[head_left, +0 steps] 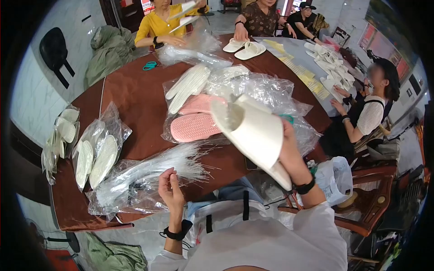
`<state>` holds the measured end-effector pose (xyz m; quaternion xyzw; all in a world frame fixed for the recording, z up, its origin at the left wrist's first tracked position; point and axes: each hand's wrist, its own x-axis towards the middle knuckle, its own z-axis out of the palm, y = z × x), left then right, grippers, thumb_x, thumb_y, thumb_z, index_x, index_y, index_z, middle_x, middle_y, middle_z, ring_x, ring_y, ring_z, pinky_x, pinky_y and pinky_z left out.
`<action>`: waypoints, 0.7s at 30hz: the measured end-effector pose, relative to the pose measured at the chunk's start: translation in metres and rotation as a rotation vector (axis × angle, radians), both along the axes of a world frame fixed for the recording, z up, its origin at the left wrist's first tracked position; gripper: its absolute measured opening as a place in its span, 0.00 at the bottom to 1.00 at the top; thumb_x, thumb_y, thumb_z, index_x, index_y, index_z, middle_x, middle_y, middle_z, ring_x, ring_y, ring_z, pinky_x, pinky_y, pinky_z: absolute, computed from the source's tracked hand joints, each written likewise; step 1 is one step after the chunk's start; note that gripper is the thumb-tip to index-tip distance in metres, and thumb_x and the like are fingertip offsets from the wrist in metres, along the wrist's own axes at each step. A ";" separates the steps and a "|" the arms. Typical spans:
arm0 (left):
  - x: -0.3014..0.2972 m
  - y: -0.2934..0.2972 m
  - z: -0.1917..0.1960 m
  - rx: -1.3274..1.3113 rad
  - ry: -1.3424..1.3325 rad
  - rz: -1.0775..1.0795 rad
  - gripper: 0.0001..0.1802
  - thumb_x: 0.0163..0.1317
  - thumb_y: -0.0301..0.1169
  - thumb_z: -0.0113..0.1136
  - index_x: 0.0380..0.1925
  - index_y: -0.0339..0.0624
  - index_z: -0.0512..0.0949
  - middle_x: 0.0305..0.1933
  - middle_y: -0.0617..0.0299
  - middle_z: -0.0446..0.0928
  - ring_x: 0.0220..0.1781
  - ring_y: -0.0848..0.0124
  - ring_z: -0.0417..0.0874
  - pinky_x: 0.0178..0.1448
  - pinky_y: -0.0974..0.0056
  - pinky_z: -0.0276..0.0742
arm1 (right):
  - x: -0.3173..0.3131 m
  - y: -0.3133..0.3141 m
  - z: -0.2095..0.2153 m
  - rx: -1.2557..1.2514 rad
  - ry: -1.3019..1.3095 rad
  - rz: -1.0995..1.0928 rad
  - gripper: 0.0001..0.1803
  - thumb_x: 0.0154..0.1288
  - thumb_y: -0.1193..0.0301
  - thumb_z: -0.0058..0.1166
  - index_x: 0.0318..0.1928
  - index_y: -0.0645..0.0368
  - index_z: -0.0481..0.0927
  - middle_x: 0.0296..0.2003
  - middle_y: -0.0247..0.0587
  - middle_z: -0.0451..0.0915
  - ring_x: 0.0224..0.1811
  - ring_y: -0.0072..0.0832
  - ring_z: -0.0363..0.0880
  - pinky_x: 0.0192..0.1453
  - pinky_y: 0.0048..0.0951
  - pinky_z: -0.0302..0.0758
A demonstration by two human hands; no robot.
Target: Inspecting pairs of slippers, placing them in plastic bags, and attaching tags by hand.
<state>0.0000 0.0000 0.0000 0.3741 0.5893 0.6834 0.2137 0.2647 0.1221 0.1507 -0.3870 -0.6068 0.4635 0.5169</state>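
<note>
My right hand (293, 156) grips a pair of white slide slippers (258, 135), lifted above the near right part of the table. They are pressed together and tilted, their wide straps facing me. My left hand (172, 192) is raised at the table's near edge, thumb and fingers drawn together. Any thin thing pinched there is too small to make out. Just beyond it lies a bundle of thin clear plastic strands (151, 173) on a plastic bag. Pink slippers (192, 128) rest behind the white pair, partly hidden by it.
White slippers in clear bags (103, 160) lie at left, and more white slippers (187, 86) on bags past the pink ones. Teal scissors (149, 66) lie farther back on the brown-covered table (133, 99). Several people sit around, one handling white slippers (249, 50). A wooden chair (368, 201) stands at right.
</note>
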 end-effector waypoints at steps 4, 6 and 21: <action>0.019 0.004 0.007 -0.025 0.041 -0.048 0.10 0.67 0.28 0.51 0.44 0.35 0.76 0.39 0.62 0.77 0.39 0.78 0.75 0.45 0.72 0.71 | 0.070 0.023 0.002 -0.012 -0.158 -0.029 0.13 0.67 0.72 0.47 0.47 0.69 0.77 0.37 0.35 0.80 0.39 0.17 0.76 0.43 0.20 0.73; 0.023 0.013 0.019 -0.037 0.095 -0.083 0.09 0.66 0.27 0.52 0.43 0.35 0.77 0.37 0.63 0.78 0.38 0.77 0.76 0.44 0.72 0.72 | 0.096 0.034 -0.004 -0.010 -0.191 -0.084 0.13 0.67 0.73 0.46 0.46 0.69 0.77 0.35 0.33 0.80 0.37 0.16 0.75 0.41 0.19 0.72; 0.162 0.162 0.064 0.017 1.034 -0.726 0.26 0.66 0.44 0.49 0.58 0.39 0.68 0.62 0.46 0.67 0.63 0.47 0.63 0.65 0.49 0.60 | 0.171 0.250 -0.132 0.196 -0.401 -0.300 0.10 0.62 0.69 0.53 0.34 0.66 0.77 0.26 0.44 0.76 0.28 0.30 0.76 0.36 0.32 0.72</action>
